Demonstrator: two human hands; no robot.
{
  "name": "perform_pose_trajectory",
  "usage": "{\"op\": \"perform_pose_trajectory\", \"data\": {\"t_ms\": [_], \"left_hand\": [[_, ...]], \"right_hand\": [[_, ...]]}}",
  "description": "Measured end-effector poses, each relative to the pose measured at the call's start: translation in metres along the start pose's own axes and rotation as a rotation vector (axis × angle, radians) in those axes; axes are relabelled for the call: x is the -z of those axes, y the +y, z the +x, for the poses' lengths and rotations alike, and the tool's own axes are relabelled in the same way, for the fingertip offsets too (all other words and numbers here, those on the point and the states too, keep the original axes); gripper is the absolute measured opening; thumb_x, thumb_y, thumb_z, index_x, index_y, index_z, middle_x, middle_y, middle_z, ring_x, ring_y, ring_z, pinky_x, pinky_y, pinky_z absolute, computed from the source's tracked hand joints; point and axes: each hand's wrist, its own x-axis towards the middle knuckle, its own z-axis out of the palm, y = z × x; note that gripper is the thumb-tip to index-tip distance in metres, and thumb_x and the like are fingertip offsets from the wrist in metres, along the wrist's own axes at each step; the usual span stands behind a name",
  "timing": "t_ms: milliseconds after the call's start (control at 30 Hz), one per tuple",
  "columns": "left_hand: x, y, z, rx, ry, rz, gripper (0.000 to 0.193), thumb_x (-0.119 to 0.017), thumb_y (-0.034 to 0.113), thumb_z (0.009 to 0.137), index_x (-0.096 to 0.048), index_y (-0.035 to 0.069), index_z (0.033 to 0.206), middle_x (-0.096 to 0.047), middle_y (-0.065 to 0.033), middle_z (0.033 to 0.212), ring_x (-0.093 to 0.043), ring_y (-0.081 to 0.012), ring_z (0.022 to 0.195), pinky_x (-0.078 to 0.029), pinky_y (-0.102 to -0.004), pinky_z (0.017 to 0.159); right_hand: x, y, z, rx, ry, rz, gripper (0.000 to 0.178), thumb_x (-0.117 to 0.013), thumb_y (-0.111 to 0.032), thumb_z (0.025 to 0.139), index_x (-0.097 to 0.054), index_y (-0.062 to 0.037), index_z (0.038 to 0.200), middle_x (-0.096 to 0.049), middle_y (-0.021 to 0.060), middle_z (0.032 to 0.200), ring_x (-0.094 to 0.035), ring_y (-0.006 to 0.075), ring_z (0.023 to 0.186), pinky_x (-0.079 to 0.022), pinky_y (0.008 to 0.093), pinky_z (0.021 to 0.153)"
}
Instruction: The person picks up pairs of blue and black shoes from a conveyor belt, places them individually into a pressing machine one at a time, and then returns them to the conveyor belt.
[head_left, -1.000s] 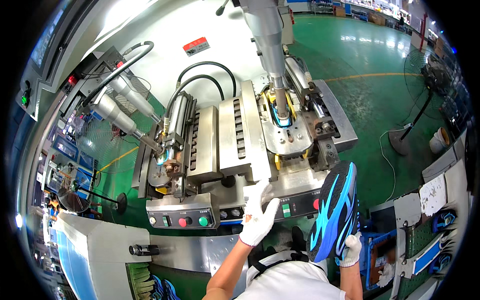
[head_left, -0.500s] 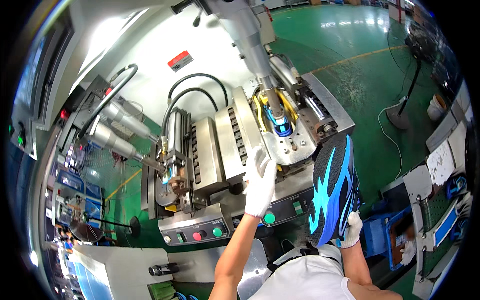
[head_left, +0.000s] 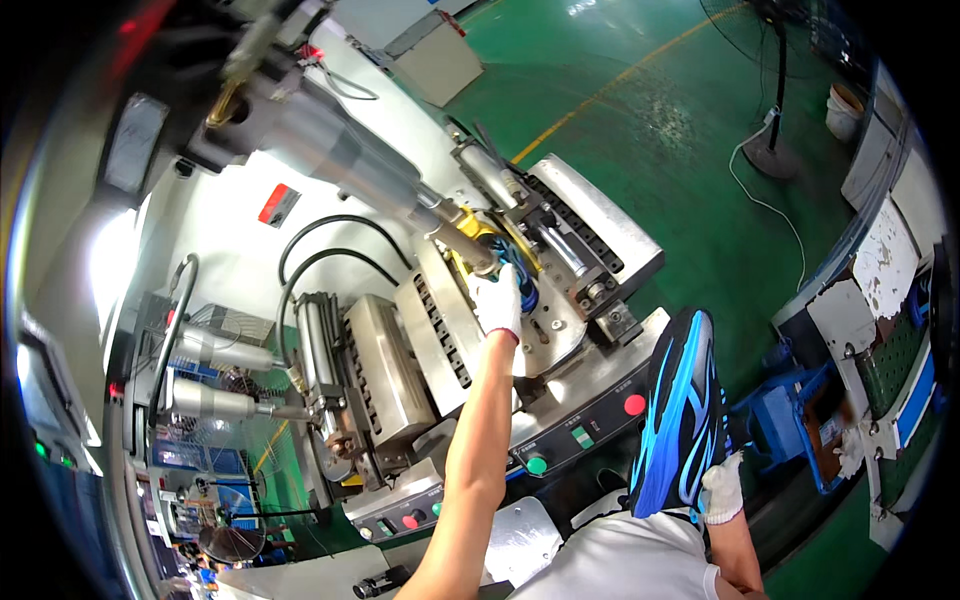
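My right hand (head_left: 723, 490), in a white knit glove, grips a black and blue running shoe (head_left: 675, 415) on the right, close to my body. My left hand (head_left: 497, 300), also gloved, reaches into the machine's right station with its fingers stretched out. It is beside another blue and dark shoe (head_left: 529, 293), which sits under a metal press rod (head_left: 462, 248) between yellow pads. The hand covers part of that shoe, and whether its fingers touch it is hard to make out.
Along the machine's front runs a control panel with a green button (head_left: 536, 466) and a red button (head_left: 634, 405). A second station with a cylinder (head_left: 318, 350) stands left. Right are a blue crate (head_left: 790, 425), a rack (head_left: 890, 390) and a standing fan (head_left: 775, 150).
My left hand has moved forward, from in front of the right station to beside the shoe in it. The view has shifted and turned. My right hand still holds its shoe.
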Motion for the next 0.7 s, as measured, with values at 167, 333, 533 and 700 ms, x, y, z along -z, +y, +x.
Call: {"op": "perform_pose_trajectory", "data": {"t_ms": [167,333,533,700], "left_hand": [[-0.04,-0.027,0.013,0.01,-0.036,0.429,0.044,-0.058,0.037,0.09,-0.07,-0.003,0.105,-0.07,-0.0291,0.106,-0.067,-0.0448,0.104,-0.051,-0.0476,0.094],[-0.016,-0.024,0.019,0.056,-0.072,0.374,0.059,-0.054,0.044,0.093,-0.059,-0.007,0.122,-0.07,-0.0301,0.105,-0.068,-0.046,0.1,-0.051,-0.0485,0.094],[0.055,0.015,-0.028,0.416,-0.201,-0.76,0.025,-0.069,0.022,0.092,-0.067,0.001,0.105,-0.068,-0.0097,0.1,-0.067,-0.0178,0.085,-0.058,-0.0394,0.069],[0.136,0.032,-0.146,0.317,-0.261,-0.853,0.048,-0.062,0.018,0.1,-0.049,0.006,0.144,-0.062,-0.0052,0.122,-0.058,-0.0119,0.102,-0.052,-0.0277,0.083]], "right_hand": [[-0.02,-0.037,-0.008,-0.129,0.165,0.124,0.095,-0.09,-0.023,0.072,-0.037,0.0026,0.147,-0.054,0.0076,0.135,-0.055,0.0187,0.117,-0.049,0.0364,0.101],[-0.041,-0.07,0.001,-0.317,0.332,-0.036,0.052,-0.084,-0.016,0.071,-0.058,0.0046,0.111,-0.057,-0.0012,0.092,-0.049,0.008,0.073,-0.046,0.0276,0.064],[-0.071,-0.088,0.054,-0.104,0.192,-0.271,0.066,-0.084,-0.021,0.071,-0.055,0.0045,0.124,-0.057,0.0007,0.115,-0.055,0.0089,0.085,-0.049,0.0272,0.07],[-0.146,-0.108,0.116,0.071,0.072,-0.388,0.044,-0.079,-0.015,0.08,-0.061,0.0035,0.115,-0.066,0.0053,0.104,-0.062,0.0117,0.09,-0.053,0.0312,0.082]]}}
